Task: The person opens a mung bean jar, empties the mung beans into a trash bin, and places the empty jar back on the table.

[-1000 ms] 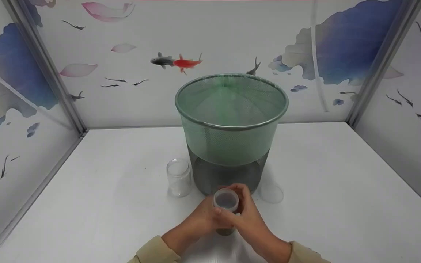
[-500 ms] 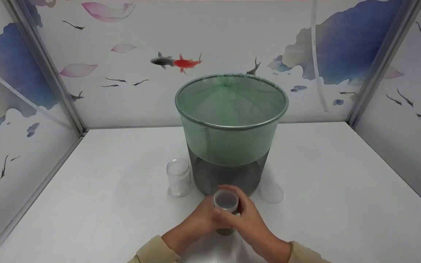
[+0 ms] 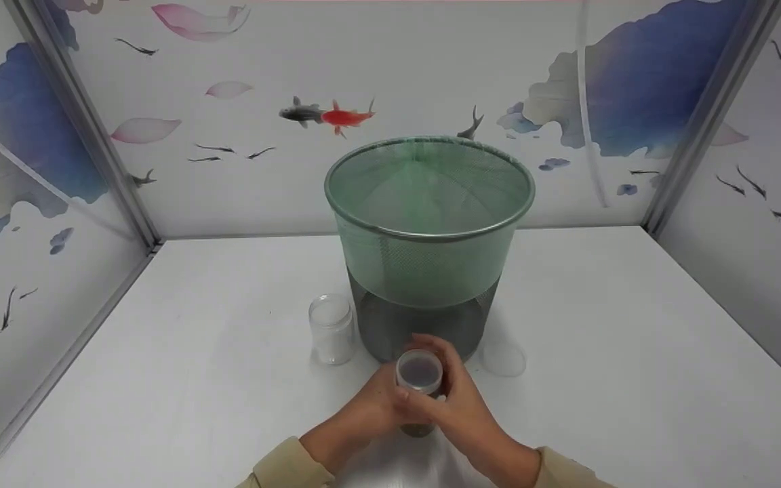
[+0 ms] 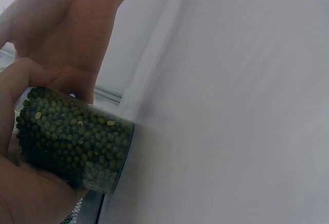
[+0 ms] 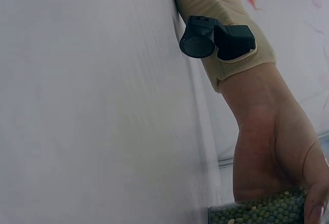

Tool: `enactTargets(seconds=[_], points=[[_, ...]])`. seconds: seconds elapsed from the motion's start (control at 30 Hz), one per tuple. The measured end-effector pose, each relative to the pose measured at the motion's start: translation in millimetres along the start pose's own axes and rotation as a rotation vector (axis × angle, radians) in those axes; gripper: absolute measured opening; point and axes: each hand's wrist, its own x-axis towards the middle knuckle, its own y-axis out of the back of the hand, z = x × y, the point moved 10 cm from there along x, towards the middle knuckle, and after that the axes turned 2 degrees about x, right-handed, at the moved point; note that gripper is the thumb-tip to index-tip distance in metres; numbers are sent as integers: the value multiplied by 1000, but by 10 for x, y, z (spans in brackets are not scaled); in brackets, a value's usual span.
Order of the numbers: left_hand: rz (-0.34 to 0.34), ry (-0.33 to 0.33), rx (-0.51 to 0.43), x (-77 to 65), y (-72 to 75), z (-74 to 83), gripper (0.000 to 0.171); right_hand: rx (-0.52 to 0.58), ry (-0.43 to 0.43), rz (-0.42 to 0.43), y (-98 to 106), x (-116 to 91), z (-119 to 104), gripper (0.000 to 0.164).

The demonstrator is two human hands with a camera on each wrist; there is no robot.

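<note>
Two hands point(image 3: 380, 401) point(image 3: 457, 401) grip a clear jar point(image 4: 77, 139).

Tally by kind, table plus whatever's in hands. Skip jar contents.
Jars: 2 (held bean jar, standing clear jar)
Bins: 1 (mesh bin)
Liners: 1 (green liner)
Unclear: 1 (clear round piece, possibly a lid)
Total: 5

Green beans point(image 4: 77, 139); grey bin point(image 3: 421, 325), pale-green liner point(image 3: 424, 268); beige sleeves point(image 3: 293, 464); fish-patterned white walls point(image 3: 241, 193).

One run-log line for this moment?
left hand: grips bean jar | right hand: grips same jar | clear jar: upright beside mesh bin
</note>
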Motion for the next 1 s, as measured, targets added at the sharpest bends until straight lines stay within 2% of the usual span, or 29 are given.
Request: enactTargets(seconds=[0.37, 0.57, 0.8, 1.0], points=[[20, -2, 36, 18, 9, -9, 67, 51, -25, 17, 23, -1, 26, 67], [35, 11, 55, 16, 23, 3, 69, 41, -31, 22, 22, 6, 41, 66], [26, -5, 50, 13, 18, 8, 68, 26, -22, 19, 21, 11, 37, 63], [26, -11, 92, 11, 25, 9, 64, 11, 3, 8, 7, 8, 14, 64]])
